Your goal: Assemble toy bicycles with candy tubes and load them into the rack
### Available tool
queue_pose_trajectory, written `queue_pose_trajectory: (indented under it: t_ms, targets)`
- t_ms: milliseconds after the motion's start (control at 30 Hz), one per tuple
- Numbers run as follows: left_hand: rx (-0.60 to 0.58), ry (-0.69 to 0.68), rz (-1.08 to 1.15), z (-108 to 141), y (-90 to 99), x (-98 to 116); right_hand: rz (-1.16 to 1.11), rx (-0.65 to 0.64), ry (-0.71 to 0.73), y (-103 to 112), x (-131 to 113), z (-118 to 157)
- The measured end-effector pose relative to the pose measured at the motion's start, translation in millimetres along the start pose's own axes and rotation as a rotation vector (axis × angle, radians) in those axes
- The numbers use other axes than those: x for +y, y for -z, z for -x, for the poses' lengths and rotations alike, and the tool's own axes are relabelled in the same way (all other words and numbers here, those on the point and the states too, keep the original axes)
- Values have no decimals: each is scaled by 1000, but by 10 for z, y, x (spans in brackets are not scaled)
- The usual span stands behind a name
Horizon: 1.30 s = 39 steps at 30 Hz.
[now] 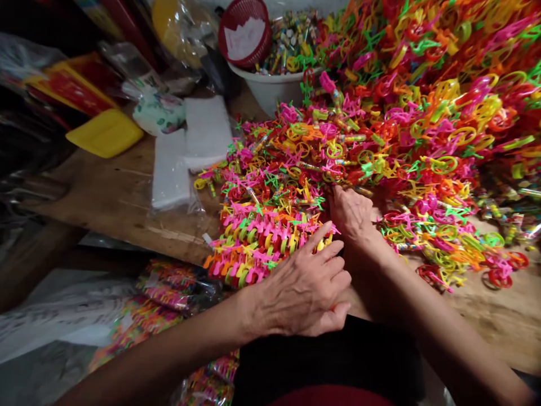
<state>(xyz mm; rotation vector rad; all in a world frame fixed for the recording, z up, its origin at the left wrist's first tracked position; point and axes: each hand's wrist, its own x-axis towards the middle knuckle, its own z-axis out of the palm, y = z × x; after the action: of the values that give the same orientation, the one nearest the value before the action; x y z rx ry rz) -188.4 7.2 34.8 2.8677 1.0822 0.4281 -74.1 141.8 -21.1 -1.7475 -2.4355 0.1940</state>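
Observation:
Rows of small plastic toys in pink, yellow, orange and red lie neatly lined up at the table's near edge. My left hand is beside the right end of these rows, its fingers stretched and apart, with nothing visible in them. Just beyond it, my right hand reaches to the near edge of a large loose heap of similar toys. Its fingers are curled down, and the tips are hidden, so I cannot make out what they hold. Some heaped pieces have rings and clear tubes with coloured bits inside.
A white tub of filled tubes stands behind the heap, with a red basket on top. White plastic bags and a yellow scoop-like piece lie left on the wooden table. Bagged toys sit below the edge.

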Motion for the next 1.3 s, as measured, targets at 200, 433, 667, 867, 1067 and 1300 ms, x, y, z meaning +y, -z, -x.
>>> queue_pose_trajectory:
  t_ms: [200, 433, 667, 867, 1067, 1300]
  targets:
    - [35, 1, -23, -20, -24, -64, -188, -139, -24, 413, 147, 21]
    - [7, 16, -23, -43, -8, -112, -162, -409, 53, 872, 610, 481]
    - [54, 45, 118, -14, 43, -131, -94, -56, 6, 305, 679, 1461]
    - [325, 337, 152, -4, 177, -57, -89, 247, 43, 246, 480, 1602]
    - [171, 620, -53, -54, 39, 4, -112, 263, 13, 104, 401, 1464]
    - [48, 556, -9, -11, 64, -52, -715, 322, 181, 133, 355, 1419]
